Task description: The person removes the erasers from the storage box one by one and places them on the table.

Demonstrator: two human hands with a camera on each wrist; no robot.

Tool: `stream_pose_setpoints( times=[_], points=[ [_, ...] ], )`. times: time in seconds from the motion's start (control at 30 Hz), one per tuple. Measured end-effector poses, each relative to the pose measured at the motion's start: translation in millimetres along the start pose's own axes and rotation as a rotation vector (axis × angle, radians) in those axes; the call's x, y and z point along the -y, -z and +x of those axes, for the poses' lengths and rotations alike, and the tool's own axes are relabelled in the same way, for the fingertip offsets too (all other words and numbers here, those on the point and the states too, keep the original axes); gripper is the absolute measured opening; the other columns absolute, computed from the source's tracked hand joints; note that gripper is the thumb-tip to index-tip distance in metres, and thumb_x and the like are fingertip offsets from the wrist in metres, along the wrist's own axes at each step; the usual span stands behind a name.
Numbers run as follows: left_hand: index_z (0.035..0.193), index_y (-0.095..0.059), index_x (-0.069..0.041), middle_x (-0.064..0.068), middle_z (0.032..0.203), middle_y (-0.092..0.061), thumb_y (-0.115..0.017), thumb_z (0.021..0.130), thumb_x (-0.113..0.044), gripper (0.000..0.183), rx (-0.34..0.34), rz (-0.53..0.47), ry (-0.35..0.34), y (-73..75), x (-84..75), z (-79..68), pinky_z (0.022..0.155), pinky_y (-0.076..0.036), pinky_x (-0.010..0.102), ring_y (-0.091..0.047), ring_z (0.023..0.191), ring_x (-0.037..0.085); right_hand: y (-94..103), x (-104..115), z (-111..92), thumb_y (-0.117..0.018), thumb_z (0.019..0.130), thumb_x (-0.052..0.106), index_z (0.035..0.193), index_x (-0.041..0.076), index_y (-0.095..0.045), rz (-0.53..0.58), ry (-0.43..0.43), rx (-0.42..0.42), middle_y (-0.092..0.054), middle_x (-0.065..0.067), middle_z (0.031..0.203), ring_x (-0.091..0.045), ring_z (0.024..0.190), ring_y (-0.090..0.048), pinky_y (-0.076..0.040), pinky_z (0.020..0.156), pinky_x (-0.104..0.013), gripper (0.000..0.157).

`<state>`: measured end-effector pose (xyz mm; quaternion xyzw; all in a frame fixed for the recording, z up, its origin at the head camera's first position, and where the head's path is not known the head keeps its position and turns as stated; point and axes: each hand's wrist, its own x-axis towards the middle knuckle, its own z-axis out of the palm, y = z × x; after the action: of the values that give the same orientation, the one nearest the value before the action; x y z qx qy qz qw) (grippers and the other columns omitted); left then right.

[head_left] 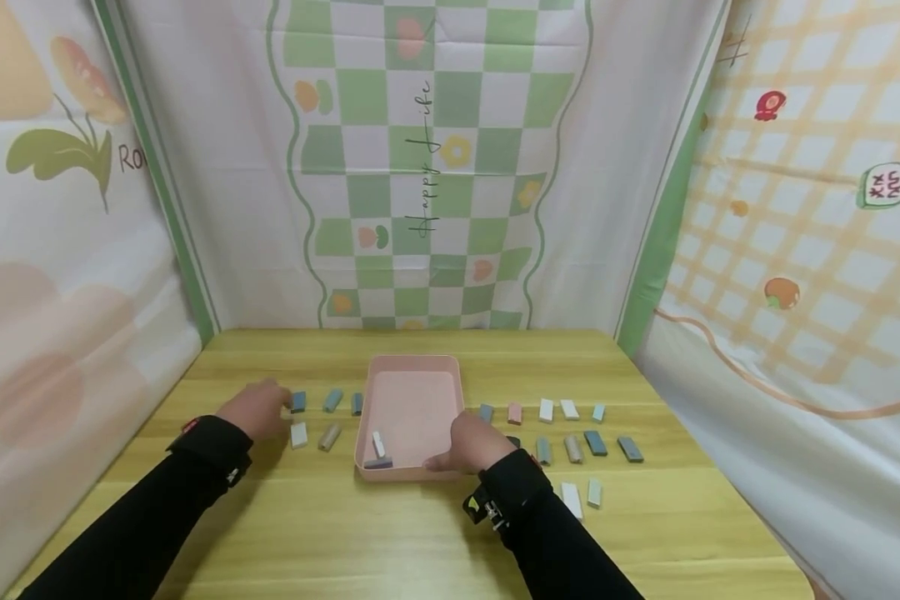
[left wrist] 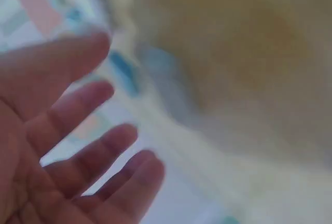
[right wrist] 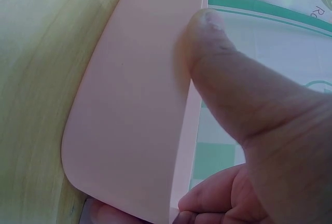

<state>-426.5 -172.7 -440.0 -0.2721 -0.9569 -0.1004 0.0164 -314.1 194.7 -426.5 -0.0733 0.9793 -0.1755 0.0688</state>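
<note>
A pink tray (head_left: 412, 475) stands mid-table with a small white block (head_left: 378, 443) and a dark grey block (head_left: 378, 462) in its near left corner. My right hand (head_left: 474, 443) grips the tray's near right corner; in the right wrist view its thumb (right wrist: 215, 42) lies against the pink wall and other fingers bend round the corner. On the left, my left hand (head_left: 261, 408) hovers beside a blue block (head_left: 298, 402). Its fingers are spread and slightly bent in the left wrist view, with nothing between them; the blocks there are blurred.
Left of the tray lie a teal block (head_left: 333, 400), a white block (head_left: 298, 434), a beige block (head_left: 329, 437) and a grey-blue block (head_left: 357, 404). Several more, including a pink block (head_left: 514, 413) and a dark block (head_left: 630, 449), lie to the right. Printed curtains (head_left: 435, 167) surround the table.
</note>
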Motion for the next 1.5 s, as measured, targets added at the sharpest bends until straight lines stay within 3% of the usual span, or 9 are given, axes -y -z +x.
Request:
stream_pose_setpoints(
  times=[0.17,0.3,0.43,0.47,0.57,0.67,0.9,1.3,1.5],
  points=[
    [0.114,-0.077,0.000,0.014,0.109,-0.075,-0.078,0.092,-0.004,0.023,-0.107,0.009,-0.207,-0.6,-61.8,16.0,0.090,-0.061,0.047,-0.073,0.100,0.030,-0.1,0.1,-1.2,-0.089,0.085,0.047,0.071,0.008,-0.057,-0.001,-0.014,-0.005,-0.043,0.000,0.073,-0.017,0.066,-0.045,-0.039,0.064,-0.031,0.052],
    [0.116,-0.079,-0.003,0.011,0.111,-0.076,-0.079,0.094,-0.005,0.022,-0.060,0.005,-0.415,-11.0,-109.7,26.7,0.091,-0.061,0.041,-0.073,0.103,0.027,0.3,0.4,-1.9,-0.089,0.085,0.048,0.072,0.007,-0.058,-0.001,-0.021,-0.006,-0.042,0.000,0.072,-0.017,0.064,-0.044,-0.038,0.063,-0.031,0.053],
    [0.100,-0.083,-0.010,0.002,0.096,-0.074,-0.081,0.093,-0.010,0.007,-0.025,0.078,-0.515,-30.6,-130.5,41.1,0.078,-0.059,0.027,-0.070,0.086,0.016,0.7,-0.1,-0.9,-0.088,0.086,0.047,0.066,0.011,-0.052,-0.007,0.007,-0.006,-0.036,0.002,0.069,-0.016,0.061,-0.039,-0.034,0.061,-0.030,0.055],
    [0.092,-0.083,-0.012,-0.001,0.088,-0.072,-0.081,0.092,-0.012,0.002,-0.012,0.086,-0.518,-34.7,-133.4,44.3,0.073,-0.056,0.024,-0.066,0.078,0.011,0.4,-0.5,-0.9,-0.088,0.086,0.047,0.064,0.012,-0.050,-0.005,0.016,-0.008,-0.034,0.003,0.068,-0.016,0.060,-0.038,-0.033,0.060,-0.030,0.056],
    [0.069,-0.074,-0.015,-0.009,0.065,-0.056,-0.080,0.090,-0.014,0.022,0.047,0.090,-0.497,-39.2,-142.1,49.5,0.059,-0.040,0.020,-0.046,0.060,0.004,-0.7,-2.0,-1.9,-0.088,0.086,0.046,0.063,0.014,-0.047,0.012,0.030,-0.014,-0.033,0.003,0.068,-0.016,0.060,-0.037,-0.033,0.060,-0.029,0.057],
    [0.057,-0.061,-0.015,-0.011,0.054,-0.039,-0.079,0.091,-0.016,0.039,0.135,0.062,-0.440,-31.5,-151.9,46.7,0.054,-0.030,0.022,-0.033,0.052,0.006,-1.8,-3.2,-3.6,-0.089,0.086,0.045,0.062,0.015,-0.047,0.035,0.037,-0.016,-0.032,0.004,0.067,-0.016,0.059,-0.037,-0.033,0.060,-0.029,0.057],
    [0.053,-0.057,-0.018,-0.013,0.049,-0.036,-0.080,0.094,-0.021,0.047,0.262,0.002,-0.341,-10.6,-158.7,37.4,0.053,-0.029,0.023,-0.032,0.048,0.007,-1.3,-3.3,-3.4,-0.088,0.087,0.046,0.059,0.017,-0.042,0.025,0.053,-0.022,-0.027,0.005,0.064,-0.015,0.057,-0.032,-0.030,0.058,-0.029,0.061],
    [0.061,-0.066,-0.013,-0.008,0.061,-0.047,-0.082,0.092,-0.024,0.037,0.217,0.137,-0.274,0.3,-158.9,27.7,0.056,-0.036,0.026,-0.039,0.056,0.009,0.0,-2.5,0.8,-0.088,0.087,0.046,0.065,0.012,-0.051,0.017,0.027,-0.007,-0.034,0.003,0.069,-0.016,0.060,-0.039,-0.034,0.060,-0.029,0.054],
    [0.074,-0.076,-0.011,0.001,0.079,-0.057,-0.075,0.092,-0.011,0.018,0.063,0.169,-0.253,12.2,-144.2,18.2,0.063,-0.045,0.030,-0.049,0.068,0.015,0.8,-1.7,0.4,-0.089,0.086,0.046,0.072,0.007,-0.057,0.029,0.016,0.000,-0.042,0.000,0.072,-0.018,0.065,-0.043,-0.038,0.063,-0.031,0.052]
  ],
)
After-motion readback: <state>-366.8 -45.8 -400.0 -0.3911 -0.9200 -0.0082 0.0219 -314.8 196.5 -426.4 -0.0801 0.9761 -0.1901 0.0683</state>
